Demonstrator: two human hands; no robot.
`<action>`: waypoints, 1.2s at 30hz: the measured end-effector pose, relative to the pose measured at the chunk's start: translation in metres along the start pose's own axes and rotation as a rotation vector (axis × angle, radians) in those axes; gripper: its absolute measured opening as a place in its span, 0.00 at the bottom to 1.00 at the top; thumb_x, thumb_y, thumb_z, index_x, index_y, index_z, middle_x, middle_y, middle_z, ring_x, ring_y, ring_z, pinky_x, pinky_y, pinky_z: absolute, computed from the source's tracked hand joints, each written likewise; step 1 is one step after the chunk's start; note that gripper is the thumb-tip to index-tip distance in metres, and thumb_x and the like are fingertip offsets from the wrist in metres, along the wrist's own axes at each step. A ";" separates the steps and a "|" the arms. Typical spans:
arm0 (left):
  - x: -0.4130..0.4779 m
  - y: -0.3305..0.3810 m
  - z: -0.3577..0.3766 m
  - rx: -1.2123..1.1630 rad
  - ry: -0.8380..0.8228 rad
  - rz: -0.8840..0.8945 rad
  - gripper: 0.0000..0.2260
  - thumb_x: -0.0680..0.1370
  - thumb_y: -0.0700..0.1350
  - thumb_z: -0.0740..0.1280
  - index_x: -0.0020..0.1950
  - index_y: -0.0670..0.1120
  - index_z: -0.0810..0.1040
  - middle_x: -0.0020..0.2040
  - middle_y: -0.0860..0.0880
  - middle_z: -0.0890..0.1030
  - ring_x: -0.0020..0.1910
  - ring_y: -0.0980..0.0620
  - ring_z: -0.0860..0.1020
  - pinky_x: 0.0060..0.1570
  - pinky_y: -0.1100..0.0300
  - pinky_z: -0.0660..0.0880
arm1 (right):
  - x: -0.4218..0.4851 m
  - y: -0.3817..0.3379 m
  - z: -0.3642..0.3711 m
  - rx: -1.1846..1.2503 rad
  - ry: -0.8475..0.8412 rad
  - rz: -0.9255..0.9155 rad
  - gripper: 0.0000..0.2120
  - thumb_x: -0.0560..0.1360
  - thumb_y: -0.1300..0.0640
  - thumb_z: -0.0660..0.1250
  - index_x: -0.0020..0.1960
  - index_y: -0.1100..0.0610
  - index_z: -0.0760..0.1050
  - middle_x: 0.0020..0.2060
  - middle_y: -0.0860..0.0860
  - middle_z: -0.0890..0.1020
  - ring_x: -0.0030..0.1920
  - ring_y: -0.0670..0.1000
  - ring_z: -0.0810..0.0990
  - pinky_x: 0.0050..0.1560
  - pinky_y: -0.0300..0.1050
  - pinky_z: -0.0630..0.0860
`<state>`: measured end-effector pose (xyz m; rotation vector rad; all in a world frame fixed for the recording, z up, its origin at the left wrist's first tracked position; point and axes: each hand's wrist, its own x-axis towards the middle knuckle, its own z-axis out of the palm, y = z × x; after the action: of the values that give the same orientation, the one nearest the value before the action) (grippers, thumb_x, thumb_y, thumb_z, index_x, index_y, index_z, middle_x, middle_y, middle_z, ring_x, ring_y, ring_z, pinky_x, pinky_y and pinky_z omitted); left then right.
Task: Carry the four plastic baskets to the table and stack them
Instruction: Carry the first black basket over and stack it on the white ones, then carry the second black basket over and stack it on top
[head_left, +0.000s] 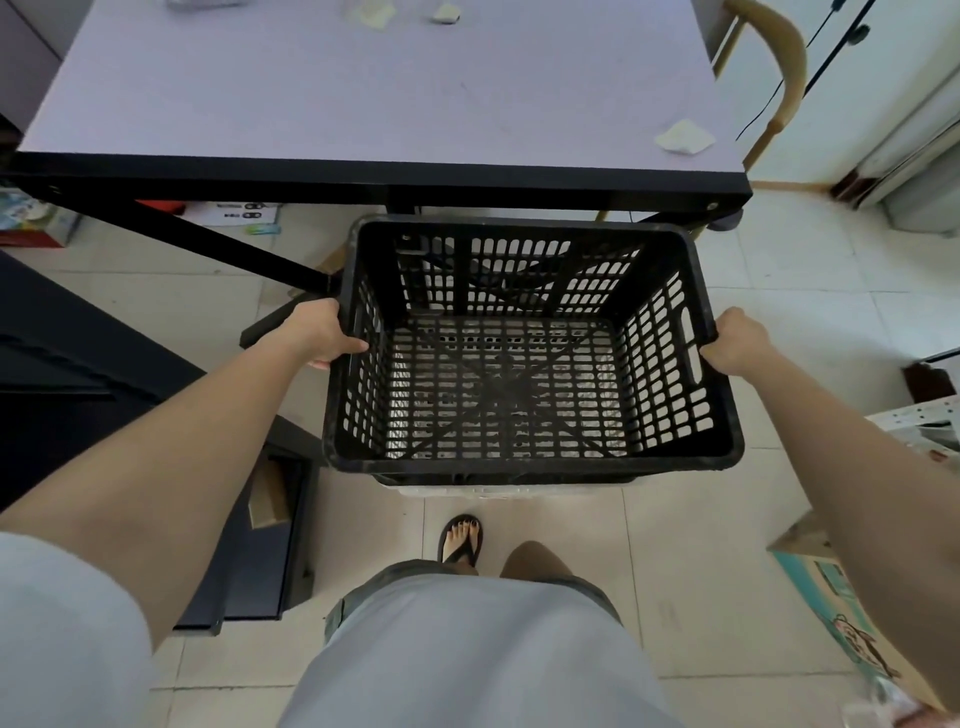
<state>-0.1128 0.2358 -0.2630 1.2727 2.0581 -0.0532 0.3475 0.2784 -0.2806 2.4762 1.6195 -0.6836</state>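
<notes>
While held before the desk (363, 104), a black basket (524, 463) is being gripped at its rim by the left hand (322, 333) and right hand (738, 339).

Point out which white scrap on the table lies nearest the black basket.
The white scrap by the table's near right corner, closest to the black basket; the other scraps lie along the far edge.
</notes>
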 end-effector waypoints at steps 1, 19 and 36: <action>-0.001 0.000 0.000 0.002 0.009 -0.002 0.19 0.76 0.45 0.71 0.63 0.40 0.72 0.51 0.43 0.76 0.45 0.44 0.78 0.26 0.61 0.72 | 0.000 0.001 0.000 0.001 -0.003 -0.002 0.18 0.74 0.63 0.64 0.61 0.71 0.68 0.56 0.68 0.77 0.57 0.67 0.76 0.47 0.48 0.70; -0.121 -0.011 -0.015 0.068 0.208 -0.187 0.18 0.79 0.43 0.65 0.67 0.38 0.71 0.63 0.37 0.75 0.60 0.38 0.76 0.55 0.49 0.75 | -0.043 -0.035 -0.003 -0.193 0.171 -0.376 0.30 0.71 0.57 0.67 0.70 0.59 0.61 0.68 0.62 0.64 0.68 0.64 0.62 0.64 0.63 0.67; -0.416 -0.207 0.057 -0.131 0.287 -0.779 0.17 0.80 0.45 0.60 0.65 0.39 0.76 0.66 0.40 0.77 0.65 0.41 0.74 0.65 0.54 0.71 | -0.334 -0.279 0.110 -0.507 -0.158 -1.514 0.21 0.77 0.56 0.61 0.69 0.59 0.64 0.64 0.60 0.70 0.62 0.63 0.71 0.56 0.55 0.75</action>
<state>-0.1362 -0.2123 -0.1287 0.3529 2.6426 -0.0905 -0.0462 0.0803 -0.1944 0.5210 2.8561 -0.3779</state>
